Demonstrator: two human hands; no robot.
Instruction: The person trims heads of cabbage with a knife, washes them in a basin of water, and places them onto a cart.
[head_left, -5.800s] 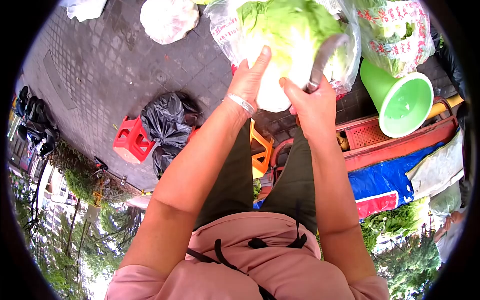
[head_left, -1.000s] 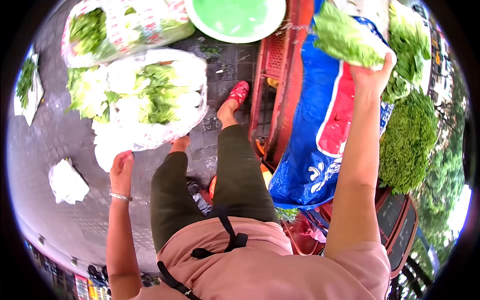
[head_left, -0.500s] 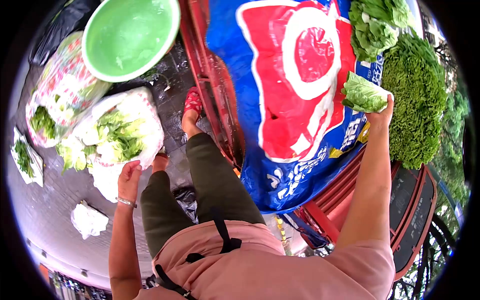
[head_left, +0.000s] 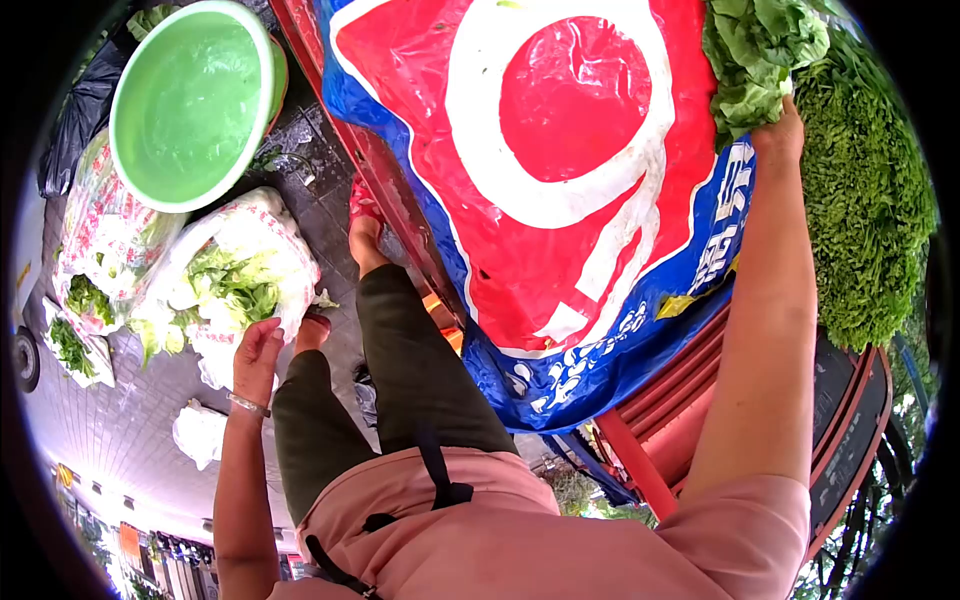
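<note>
My right hand [head_left: 780, 132] reaches to the upper right, its fingers largely hidden under leafy green lettuce [head_left: 765, 60] at the edge of a blue, red and white tarp [head_left: 575, 100]. Whether it grips the lettuce cannot be made out. My left hand [head_left: 258, 352], a bracelet at its wrist, is raised over the ground at the lower left with the fingers drawn together. It is nearest to an open plastic bag [head_left: 292, 240] of pale green lettuce [head_left: 235, 285]; what its fingers hold, if anything, is too small to tell.
A green basin [head_left: 190, 110] stands at the upper left, near a printed bag [head_left: 120, 215] of greens and a black bag [head_left: 85, 125]. Dense leafy greens [head_left: 865, 200] lie at the right. Below the tarp are the red bars of a cart [head_left: 675, 400]. A white bag [head_left: 200, 433] lies on the ground.
The view has shifted toward the tarp. My right hand, which held a lettuce head over the tarp's edge, has moved up to the other lettuce. My left hand has hardly moved.
</note>
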